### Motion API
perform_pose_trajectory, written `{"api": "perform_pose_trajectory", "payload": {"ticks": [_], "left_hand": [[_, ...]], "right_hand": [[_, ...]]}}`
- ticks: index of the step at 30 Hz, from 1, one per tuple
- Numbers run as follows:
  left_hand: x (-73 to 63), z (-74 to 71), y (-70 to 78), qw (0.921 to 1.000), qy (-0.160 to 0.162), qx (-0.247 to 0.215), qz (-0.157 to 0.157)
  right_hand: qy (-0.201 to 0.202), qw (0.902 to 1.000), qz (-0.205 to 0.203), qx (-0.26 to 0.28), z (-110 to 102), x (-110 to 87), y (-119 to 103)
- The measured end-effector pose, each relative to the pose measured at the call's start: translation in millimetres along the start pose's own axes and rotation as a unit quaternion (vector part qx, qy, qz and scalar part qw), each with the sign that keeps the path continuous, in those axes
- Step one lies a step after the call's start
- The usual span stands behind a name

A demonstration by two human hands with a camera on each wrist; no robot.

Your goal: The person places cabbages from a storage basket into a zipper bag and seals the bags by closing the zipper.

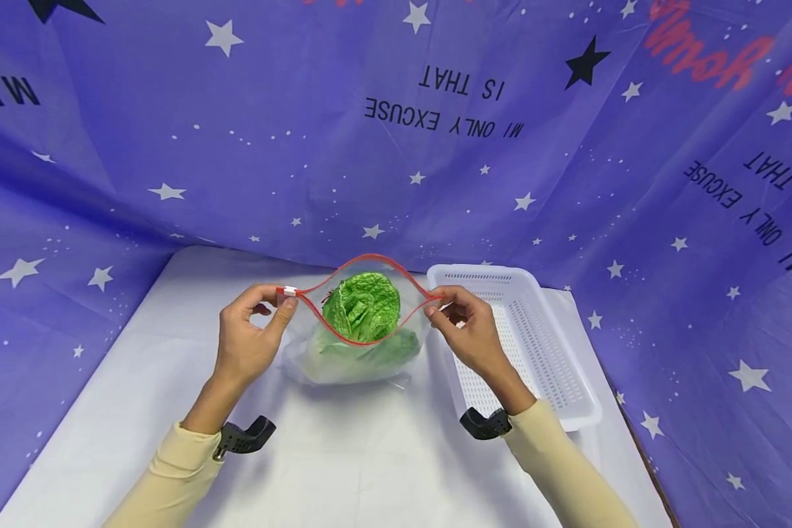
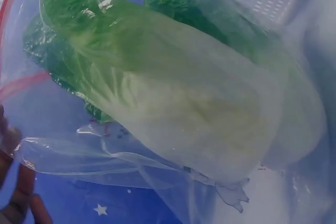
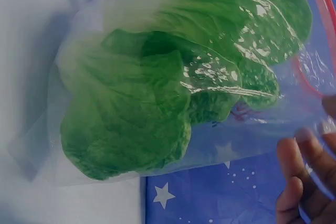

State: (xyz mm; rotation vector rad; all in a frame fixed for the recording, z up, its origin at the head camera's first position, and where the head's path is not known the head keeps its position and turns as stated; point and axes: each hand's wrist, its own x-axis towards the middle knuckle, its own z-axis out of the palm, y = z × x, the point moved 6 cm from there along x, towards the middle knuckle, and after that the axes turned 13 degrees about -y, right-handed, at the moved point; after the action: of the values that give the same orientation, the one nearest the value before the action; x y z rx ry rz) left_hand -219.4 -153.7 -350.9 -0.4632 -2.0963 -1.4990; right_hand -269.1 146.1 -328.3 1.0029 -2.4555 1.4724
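Observation:
A clear zip bag (image 1: 306, 364) with a red zip edge stands on the table, its mouth spread wide. My left hand (image 1: 247, 330) pinches one end of that edge, by a white slider (image 1: 290, 292). The opposite end is pinched between the thumb and fingers of my right hand (image 1: 467, 330). Inside the bag, one green leafy cabbage (image 1: 369, 304) points its leaves up at the mouth. A second cabbage (image 3: 126, 114) leans beside it, seen through the plastic in both wrist views. Pale stalk ends lie toward the bag's bottom.
A white perforated plastic basket (image 1: 541, 330) sits to the right, partly behind my right forearm. White cloth covers the table (image 1: 343, 455). A purple curtain (image 1: 303, 161) with stars and lettering rises along the back and sides.

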Motion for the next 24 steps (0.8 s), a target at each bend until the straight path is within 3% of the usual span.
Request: {"api": "perform_pose_trajectory", "payload": {"ticks": [4, 10, 13, 16, 19, 21, 24], "left_hand": [[4.5, -1.6, 4.1, 0.9996, 0.011, -0.001, 0.027], [11.8, -15.3, -5.8, 0.9964, 0.077, 0.006, -0.036], [14.8, -14.9, -9.3, 0.9958, 0.074, -0.006, -0.054], [15.4, -12.0, -8.7, 0.9969, 0.061, -0.015, -0.046], [14.8, -6.8, -5.7, 0.9987, 0.035, -0.015, -0.034], [13.6, -3.9, -3.2, 0.9992, 0.023, -0.012, -0.03], [11.6, -1.0, 0.6, 0.9995, 0.017, -0.011, -0.024]], "right_hand": [[-0.001, 0.9999, -0.014, -0.003, -2.9, -0.3, -7.0], [0.069, 0.9971, 0.003, 0.032, -15.4, -2.8, 1.2], [0.059, 0.9975, 0.014, 0.037, -15.3, -2.9, 5.8], [0.048, 0.9982, 0.022, 0.026, -16.2, -4.1, 9.1], [0.049, 0.9984, 0.01, -0.026, -17.7, -5.1, 7.0], [0.059, 0.9946, -0.027, -0.081, -17.0, -3.9, 0.1], [0.079, 0.9729, -0.121, -0.181, -8.3, 0.8, -19.4]]}}
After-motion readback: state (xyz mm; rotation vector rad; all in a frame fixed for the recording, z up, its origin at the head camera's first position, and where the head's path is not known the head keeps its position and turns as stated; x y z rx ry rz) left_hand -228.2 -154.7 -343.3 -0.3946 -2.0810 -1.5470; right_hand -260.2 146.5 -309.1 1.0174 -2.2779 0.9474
